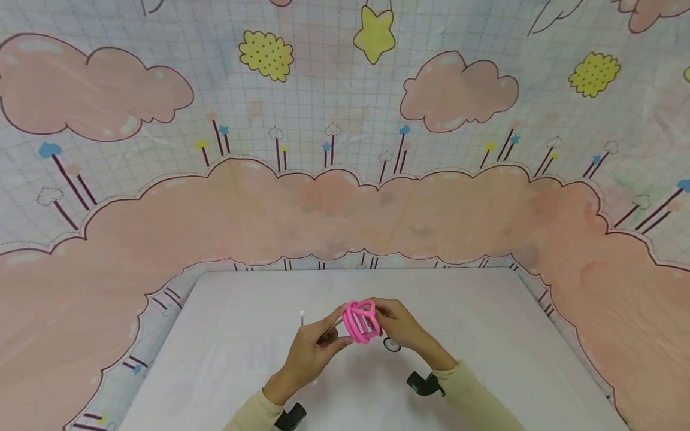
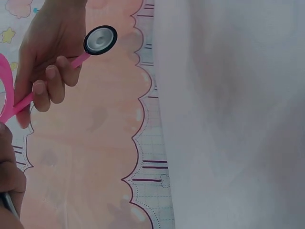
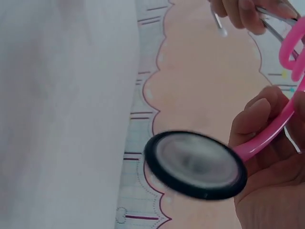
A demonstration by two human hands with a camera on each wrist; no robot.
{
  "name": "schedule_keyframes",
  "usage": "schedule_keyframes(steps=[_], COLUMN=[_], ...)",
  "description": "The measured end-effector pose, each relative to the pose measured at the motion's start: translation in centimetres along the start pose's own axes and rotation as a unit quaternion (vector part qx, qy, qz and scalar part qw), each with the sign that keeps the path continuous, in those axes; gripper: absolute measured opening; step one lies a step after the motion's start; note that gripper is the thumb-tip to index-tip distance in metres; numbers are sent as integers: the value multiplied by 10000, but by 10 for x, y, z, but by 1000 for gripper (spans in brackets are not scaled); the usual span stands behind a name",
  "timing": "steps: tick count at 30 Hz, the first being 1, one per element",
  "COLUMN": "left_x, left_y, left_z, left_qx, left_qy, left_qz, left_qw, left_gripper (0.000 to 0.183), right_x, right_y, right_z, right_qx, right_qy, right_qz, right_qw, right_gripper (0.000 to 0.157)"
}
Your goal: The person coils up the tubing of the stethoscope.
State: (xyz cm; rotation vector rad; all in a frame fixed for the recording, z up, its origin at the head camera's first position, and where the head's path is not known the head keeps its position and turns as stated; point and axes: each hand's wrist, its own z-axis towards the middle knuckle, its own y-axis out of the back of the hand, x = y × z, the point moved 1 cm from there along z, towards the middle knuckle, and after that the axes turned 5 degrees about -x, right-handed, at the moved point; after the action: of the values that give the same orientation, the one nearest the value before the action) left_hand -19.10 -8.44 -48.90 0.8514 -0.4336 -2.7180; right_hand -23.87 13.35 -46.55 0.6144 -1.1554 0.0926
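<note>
A stethoscope with pink tubing [image 1: 349, 324] is held up over the white table, its tubing wound into a compact coil. My left hand [image 1: 311, 352] grips the coil's left side and the metal ear tubes [image 3: 273, 31]; one white ear tip [image 1: 302, 313] pokes out beyond it. On the other side, my right hand [image 1: 405, 327] holds the tubing, fingers curled round it in the left wrist view. The round chest piece [image 3: 194, 163], silver with a black rim, sticks out past the right hand. Part of the ear tubes is hidden by the left fingers.
The white table [image 1: 226, 359] stretches under both hands. A cloth backdrop [image 1: 323, 221] with clouds and stars rises behind it and runs down both sides. Dark wrist cameras [image 1: 423, 384] sit below the wrists.
</note>
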Motion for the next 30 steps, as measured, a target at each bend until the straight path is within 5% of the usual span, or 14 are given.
schedule_keyframes(steps=[7, 15, 30], left_x=[-4, -28, -21], left_y=[0, 8, 8], left_z=[7, 23, 33], left_qx=[-335, -606, -1274], left_qy=[15, 428, 968], left_qz=[-151, -181, -36], left_qw=[9993, 9971, 9871], left_gripper=[70, 68, 68], right_x=[-3, -1, 2], right_y=[-4, -8, -15], right_z=[-1, -4, -7], right_qx=[-17, 78, -237], right_qy=[-79, -39, -168], right_qz=[345, 479, 257], right_qw=[9994, 9988, 9992], right_gripper=[23, 20, 40])
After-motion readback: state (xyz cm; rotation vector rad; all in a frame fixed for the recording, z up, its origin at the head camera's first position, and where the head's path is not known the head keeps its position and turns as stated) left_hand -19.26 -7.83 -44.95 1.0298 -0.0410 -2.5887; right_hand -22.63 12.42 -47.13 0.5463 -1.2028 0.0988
